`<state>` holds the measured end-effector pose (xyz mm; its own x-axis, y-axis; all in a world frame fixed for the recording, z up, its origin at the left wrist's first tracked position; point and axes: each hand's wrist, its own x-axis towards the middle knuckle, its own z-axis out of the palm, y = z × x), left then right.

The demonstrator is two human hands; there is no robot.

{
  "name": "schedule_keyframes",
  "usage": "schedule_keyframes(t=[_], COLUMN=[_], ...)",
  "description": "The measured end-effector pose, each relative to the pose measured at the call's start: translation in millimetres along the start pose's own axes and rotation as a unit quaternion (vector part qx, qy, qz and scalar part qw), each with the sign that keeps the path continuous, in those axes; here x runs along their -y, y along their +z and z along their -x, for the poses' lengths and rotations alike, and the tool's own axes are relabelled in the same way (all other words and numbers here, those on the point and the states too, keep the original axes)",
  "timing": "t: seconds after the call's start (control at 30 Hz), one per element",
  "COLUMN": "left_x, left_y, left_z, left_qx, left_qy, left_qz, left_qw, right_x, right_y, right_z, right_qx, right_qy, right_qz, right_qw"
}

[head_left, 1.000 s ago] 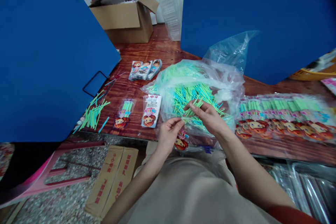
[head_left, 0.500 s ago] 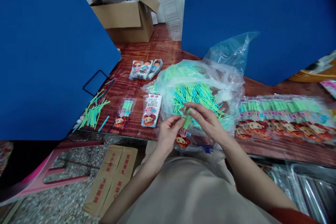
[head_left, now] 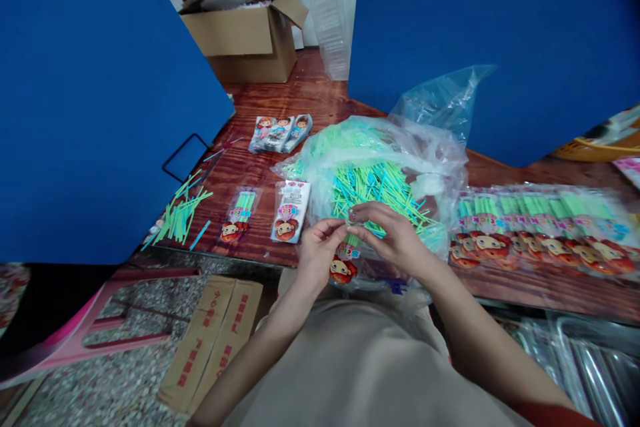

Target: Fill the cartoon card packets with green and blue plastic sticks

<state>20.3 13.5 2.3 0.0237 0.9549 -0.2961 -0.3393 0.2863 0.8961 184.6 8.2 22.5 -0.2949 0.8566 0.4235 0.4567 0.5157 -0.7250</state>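
Head view, entries placed by reference to the clear bag (head_left: 425, 147) of loose sticks lying on the worktop (head_left: 310, 97).

1. Printed packet (head_left: 344, 265): held off the worktop at the bag's near edge, between both hands, cartoon face lowermost. Green sticks (head_left: 353, 240) are seen standing inside it.
2. Left hand (head_left: 320, 250): placed at the bag's near-left edge. Its grip is clenched, thumb and fingertips pinched on the packet's upper rim.
3. Right hand (head_left: 395, 240): laid over the bag's near side. Its grip is likewise closed on the packet's top, fingertips meeting those of the left hand. Whether the stick ends are pinched as well cannot be told.
4. Row of filled packets (head_left: 540, 227): overlapped in a line, just right of the bag.
5. Flat packet (head_left: 290, 210): just left of the bag.
6. Single filled packet (head_left: 239, 213): further left, beside the flat one.
7. Scattered sticks (head_left: 180, 213): well left of the bag, at the worktop's edge.
8. Three fanned packets (head_left: 280, 132): left of the bag, beyond the flat packet.
9. Cardboard box (head_left: 245, 33): open, well beyond the bag.
10. Flattened carton (head_left: 215, 340): on the floor, nearer than the bag and to its left.
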Motion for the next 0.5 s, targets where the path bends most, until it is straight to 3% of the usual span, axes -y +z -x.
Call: schedule_keyframes(t=[0.27, 0.33, 0.4, 0.43, 0.5], left_x=[-5, -16, -31, -39, -55], left_y=[-1.6, -8.8, -19.3, -24.7, -33.0], left_z=[5, 2, -3, -6, -11], left_qx=[0.026, 0.042, 0.046, 0.040, 0.014], left_qy=[-0.003, 0.006, 0.038, 0.060, 0.115], left_qz=[-0.002, 0.018, 0.040, 0.041, 0.007], left_qw=[1.000, 0.999, 0.997, 0.997, 0.993], right_x=[6, 12, 16, 18, 19], right_y=[-8, -23, -40, -48, -58], right_z=[-3, -3, -4, -6, -11], right_qx=[-0.035, -0.098, -0.220, -0.236, -0.179], right_qy=[0.064, 0.099, 0.120, 0.115, 0.092], right_qz=[-0.026, -0.072, -0.133, -0.157, -0.135], right_qw=[0.997, 0.988, 0.959, 0.952, 0.970])
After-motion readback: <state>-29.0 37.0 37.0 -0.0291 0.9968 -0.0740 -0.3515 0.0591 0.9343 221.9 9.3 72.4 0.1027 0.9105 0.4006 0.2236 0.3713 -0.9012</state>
